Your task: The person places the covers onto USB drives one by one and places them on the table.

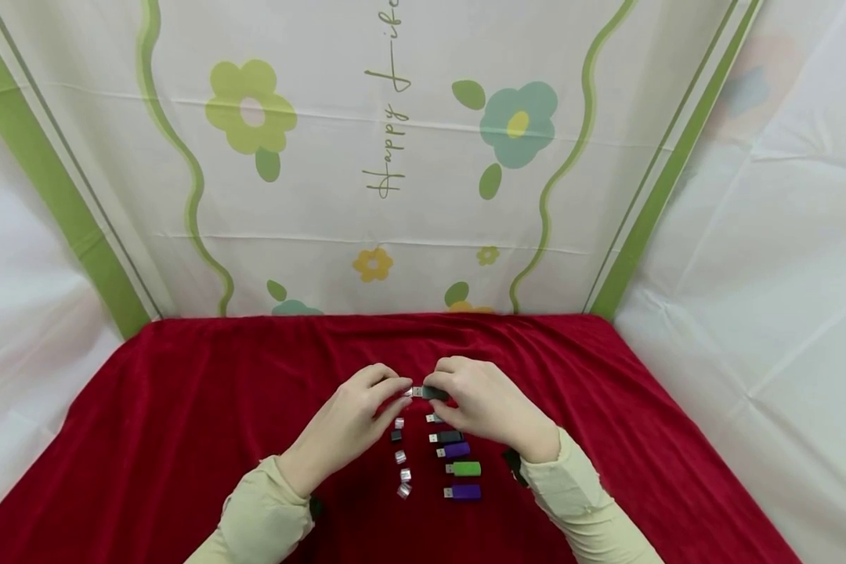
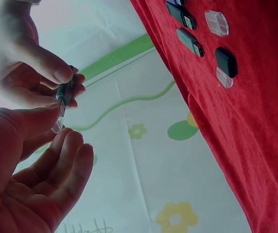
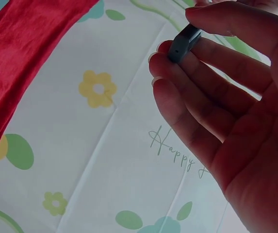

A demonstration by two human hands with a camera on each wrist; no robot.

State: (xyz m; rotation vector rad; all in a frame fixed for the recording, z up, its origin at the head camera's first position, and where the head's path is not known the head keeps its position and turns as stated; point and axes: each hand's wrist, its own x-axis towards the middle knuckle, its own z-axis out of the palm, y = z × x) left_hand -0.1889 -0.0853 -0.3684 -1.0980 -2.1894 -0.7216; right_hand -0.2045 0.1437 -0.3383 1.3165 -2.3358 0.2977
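My left hand [image 1: 352, 415] pinches a small clear cap [image 2: 57, 126] between thumb and fingertips. Opposite it, my right hand [image 1: 489, 399] pinches a dark USB flash drive [image 3: 183, 44], whose metal plug [image 1: 417, 392] points at the cap. Cap and plug meet or nearly meet; I cannot tell how far the plug is inside. Below the hands, on red cloth, lies a column of USB drives, among them a black one [image 1: 450, 437], a green one [image 1: 467, 468] and a purple one [image 1: 465, 492]. Left of them runs a column of loose caps, several clear [image 1: 405, 475] and one black [image 1: 396, 435].
Red velvet cloth [image 1: 218, 407] covers the table. Behind it hangs a white curtain [image 1: 324, 196] with printed flowers, and white fabric walls [image 1: 782, 274] rise at both sides. The nearest grey drive [image 1: 433, 418] lies partly under my right hand.
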